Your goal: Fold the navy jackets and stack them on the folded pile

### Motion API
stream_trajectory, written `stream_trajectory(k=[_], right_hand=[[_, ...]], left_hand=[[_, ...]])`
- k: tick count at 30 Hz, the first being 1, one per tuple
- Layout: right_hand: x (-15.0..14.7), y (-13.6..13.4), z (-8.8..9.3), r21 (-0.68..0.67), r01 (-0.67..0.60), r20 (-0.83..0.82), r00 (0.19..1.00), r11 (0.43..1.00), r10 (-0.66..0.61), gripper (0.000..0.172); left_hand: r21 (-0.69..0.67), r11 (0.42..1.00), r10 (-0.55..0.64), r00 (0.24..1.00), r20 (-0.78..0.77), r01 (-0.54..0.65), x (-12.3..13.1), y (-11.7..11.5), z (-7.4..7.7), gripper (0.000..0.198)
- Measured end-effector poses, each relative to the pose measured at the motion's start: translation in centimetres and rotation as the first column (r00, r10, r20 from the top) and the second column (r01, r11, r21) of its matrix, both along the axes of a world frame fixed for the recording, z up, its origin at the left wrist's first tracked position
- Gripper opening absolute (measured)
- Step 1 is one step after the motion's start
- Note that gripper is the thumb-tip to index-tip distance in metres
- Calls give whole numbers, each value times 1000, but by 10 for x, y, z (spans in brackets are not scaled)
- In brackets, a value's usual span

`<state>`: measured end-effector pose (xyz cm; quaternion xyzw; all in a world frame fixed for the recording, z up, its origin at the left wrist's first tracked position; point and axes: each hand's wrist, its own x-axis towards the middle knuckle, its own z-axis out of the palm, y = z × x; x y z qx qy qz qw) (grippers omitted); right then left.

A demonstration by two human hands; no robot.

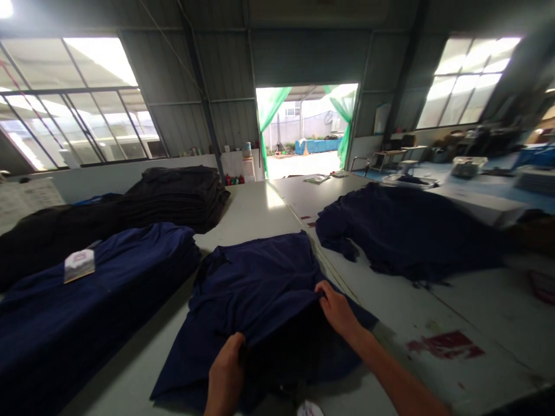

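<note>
A navy blue garment (264, 277) lies spread on the table in front of me, its near edge lifted off the layer beneath. My left hand (228, 367) is closed on that raised edge at the lower middle of the view. Farther right, my right hand (336, 306) pinches the same edge between thumb and fingers. Dark shadow fills the gap under the lifted cloth. Part of a small white tag (309, 408) shows at the bottom of the view, below the garment.
Folded navy garments (108, 289) are stacked at left, a tag (80, 264) on top. Behind them rises a black garment stack (177, 193). A loose navy heap (403, 225) lies to the right on the table (255, 208). Beyond the table is an open doorway with green curtains (269, 110).
</note>
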<state>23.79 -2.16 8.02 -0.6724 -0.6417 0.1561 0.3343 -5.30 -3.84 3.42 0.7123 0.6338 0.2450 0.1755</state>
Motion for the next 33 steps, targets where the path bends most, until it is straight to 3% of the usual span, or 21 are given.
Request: stream_trajectory(k=[3,5,8,10,11,13,15,17,19,22,28,31,33], right_hand=[[14,-23,8,-113,-223,-142,968,968,206,20],[22,-32,5,-203,-291,-115,955,935,273,17],[28,-30,0,-277,-38,137,987,960,79,19],[26,-22,0,-112,124,234,967,986,-96,22],[23,-19,0,22,152,219,964,988,-153,25],[16,-14,-6,267,153,128,973,951,-193,30],[10,-12,-22,340,150,32,985,928,-171,35],[6,-12,-48,237,164,-61,986,958,-154,41],[4,-11,-75,99,232,-172,962,968,-213,36],[5,-4,-97,-67,351,-284,891,934,-355,24],[19,2,-85,-182,248,-368,880,952,-299,24],[29,-3,-86,-196,173,-446,861,965,-245,25],[27,-4,-95,-160,182,-448,863,970,-235,27]], left_hand=[[-121,987,90,990,-111,-104,-3,-5,10,19],[-222,958,145,975,-166,-181,-3,-4,16,13],[-384,895,145,963,-229,-226,-1,1,24,13],[-368,895,206,965,-165,-254,0,3,25,26],[-279,920,261,962,-86,-274,0,4,24,32],[-24,942,336,937,96,-335,-2,3,16,44],[80,935,331,931,155,-346,-7,2,0,52],[-6,954,299,948,106,-300,-14,1,-22,53],[-68,949,313,947,65,-309,-18,2,-42,47],[-81,914,403,910,93,-397,-19,5,-53,30],[-255,897,415,887,201,-362,-27,-1,-25,18],[-233,922,349,925,152,-310,-33,-10,-32,16],[-160,939,326,937,129,-305,-28,-14,-43,28]])
